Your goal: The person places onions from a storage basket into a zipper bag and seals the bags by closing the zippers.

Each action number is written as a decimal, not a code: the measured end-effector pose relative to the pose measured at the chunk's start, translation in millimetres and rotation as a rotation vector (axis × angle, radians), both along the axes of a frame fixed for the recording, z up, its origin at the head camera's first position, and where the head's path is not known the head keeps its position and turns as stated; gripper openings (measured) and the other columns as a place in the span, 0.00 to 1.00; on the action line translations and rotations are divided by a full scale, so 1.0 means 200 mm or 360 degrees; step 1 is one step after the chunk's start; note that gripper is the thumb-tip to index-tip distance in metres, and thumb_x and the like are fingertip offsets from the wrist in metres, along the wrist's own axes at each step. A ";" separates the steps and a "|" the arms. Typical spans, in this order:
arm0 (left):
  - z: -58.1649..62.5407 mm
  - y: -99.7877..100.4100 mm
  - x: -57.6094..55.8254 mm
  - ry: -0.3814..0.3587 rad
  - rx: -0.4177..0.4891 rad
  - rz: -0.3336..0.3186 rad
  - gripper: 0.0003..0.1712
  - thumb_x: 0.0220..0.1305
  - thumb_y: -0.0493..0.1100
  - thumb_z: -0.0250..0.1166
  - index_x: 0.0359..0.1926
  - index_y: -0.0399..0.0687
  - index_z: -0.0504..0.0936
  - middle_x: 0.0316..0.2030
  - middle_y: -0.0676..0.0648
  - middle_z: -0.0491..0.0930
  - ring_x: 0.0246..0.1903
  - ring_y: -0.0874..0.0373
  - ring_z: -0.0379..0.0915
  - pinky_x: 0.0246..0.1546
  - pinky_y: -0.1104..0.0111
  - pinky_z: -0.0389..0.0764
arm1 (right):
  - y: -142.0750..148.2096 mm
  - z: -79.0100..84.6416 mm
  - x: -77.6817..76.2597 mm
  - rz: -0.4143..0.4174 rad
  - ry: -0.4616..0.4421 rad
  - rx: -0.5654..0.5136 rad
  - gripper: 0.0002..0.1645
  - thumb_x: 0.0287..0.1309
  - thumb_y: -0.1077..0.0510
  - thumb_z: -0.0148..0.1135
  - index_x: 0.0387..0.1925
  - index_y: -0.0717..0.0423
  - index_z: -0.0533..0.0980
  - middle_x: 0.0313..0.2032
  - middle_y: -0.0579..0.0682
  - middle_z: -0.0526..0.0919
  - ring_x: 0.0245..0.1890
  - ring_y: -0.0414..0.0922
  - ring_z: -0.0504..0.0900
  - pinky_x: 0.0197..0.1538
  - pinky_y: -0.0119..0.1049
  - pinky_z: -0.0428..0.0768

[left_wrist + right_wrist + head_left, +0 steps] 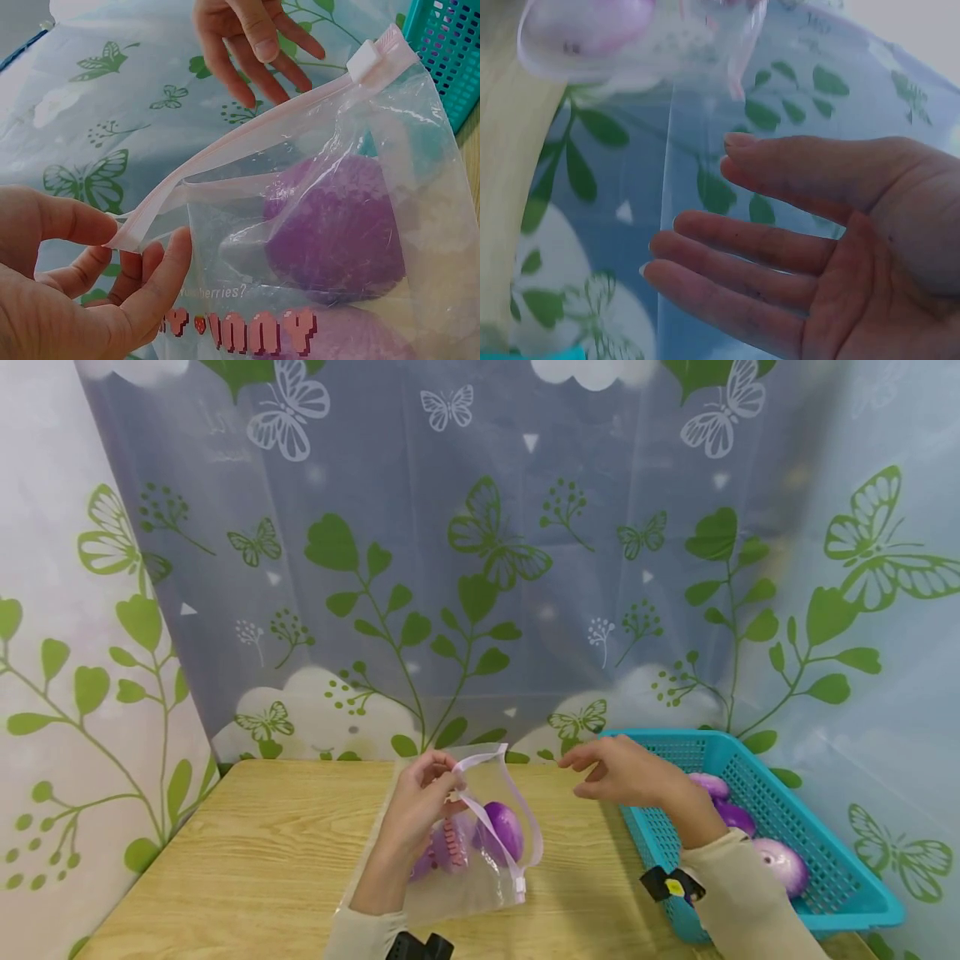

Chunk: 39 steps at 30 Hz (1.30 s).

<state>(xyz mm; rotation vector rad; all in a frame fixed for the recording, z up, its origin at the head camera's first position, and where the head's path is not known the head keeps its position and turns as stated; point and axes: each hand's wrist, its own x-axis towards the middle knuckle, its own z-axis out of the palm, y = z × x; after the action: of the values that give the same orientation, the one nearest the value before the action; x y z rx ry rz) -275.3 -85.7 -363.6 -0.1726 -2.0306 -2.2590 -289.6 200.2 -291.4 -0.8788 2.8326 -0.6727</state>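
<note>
My left hand (pixel 422 802) pinches one end of the pale pink zip edge of a clear slider bag (pixel 480 893), and the bag's mouth stands parted. Inside the bag lies a smooth, rounded purple thing (pixel 504 833), with more purple below it behind pink printed letters (pixel 262 334). The white slider (pixel 364 63) sits at the other end of the zip edge in the left wrist view. My right hand (pixel 626 770) hovers between the bag and the basket, fingers loosely extended, palm bare in the right wrist view.
A turquoise plastic basket (pixel 847 881) stands at the right of the wooden table (pixel 285 827). Several purple things lie in it, among them a round one fading to white (pixel 780 865). A curtain (pixel 420 635) printed with leaves and butterflies hangs behind the table.
</note>
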 end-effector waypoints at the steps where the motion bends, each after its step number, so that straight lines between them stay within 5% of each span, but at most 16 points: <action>1: 0.00 0.00 0.00 0.0001 -0.0003 0.0000 0.08 0.69 0.31 0.58 0.47 0.30 0.74 0.34 0.48 0.73 0.38 0.57 0.76 0.41 0.61 0.90 | 0.03 0.01 -0.01 -0.0022 -0.0005 0.0014 0.22 0.67 0.58 0.66 0.62 0.56 0.79 0.58 0.63 0.83 0.51 0.56 0.88 0.49 0.46 0.89; 7: 0.00 0.00 0.00 -0.0002 -0.0001 -0.0005 0.09 0.69 0.32 0.57 0.48 0.29 0.74 0.34 0.48 0.73 0.37 0.57 0.76 0.40 0.64 0.90 | 0.19 0.06 -0.10 -0.0126 -0.0042 0.0074 0.24 0.68 0.57 0.66 0.63 0.58 0.77 0.58 0.66 0.82 0.54 0.60 0.86 0.47 0.45 0.89; 16: 0.00 0.00 0.00 -0.0013 0.0020 -0.0007 0.02 0.70 0.31 0.57 0.41 0.39 0.76 0.33 0.48 0.74 0.37 0.57 0.75 0.40 0.63 0.90 | 0.42 0.05 -0.21 -0.0224 -0.0101 0.0103 0.21 0.66 0.59 0.66 0.57 0.63 0.78 0.53 0.72 0.83 0.38 0.49 0.88 0.34 0.41 0.89; 26: 0.00 -0.01 0.00 -0.0016 0.0014 -0.0015 0.04 0.69 0.30 0.57 0.44 0.33 0.75 0.32 0.49 0.74 0.35 0.58 0.74 0.41 0.61 0.90 | 0.68 -0.09 -0.32 -0.0402 -0.0173 0.0097 0.22 0.65 0.62 0.65 0.57 0.69 0.77 0.54 0.79 0.80 0.43 0.60 0.88 0.33 0.45 0.89; 39: 0.00 -0.01 -0.01 -0.0031 0.0011 -0.0032 0.07 0.70 0.31 0.57 0.47 0.32 0.74 0.32 0.49 0.74 0.35 0.58 0.74 0.40 0.63 0.90 | 0.89 -0.25 -0.39 -0.0752 -0.0200 0.0056 0.23 0.62 0.63 0.65 0.56 0.72 0.77 0.52 0.79 0.76 0.44 0.62 0.83 0.39 0.51 0.90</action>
<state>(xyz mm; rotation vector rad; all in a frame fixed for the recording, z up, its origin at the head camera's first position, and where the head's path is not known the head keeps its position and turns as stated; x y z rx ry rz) -276.3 -87.9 -364.6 -0.1723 -2.0392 -2.2886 -368.0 378.7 -340.8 -0.1447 2.9381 -0.6897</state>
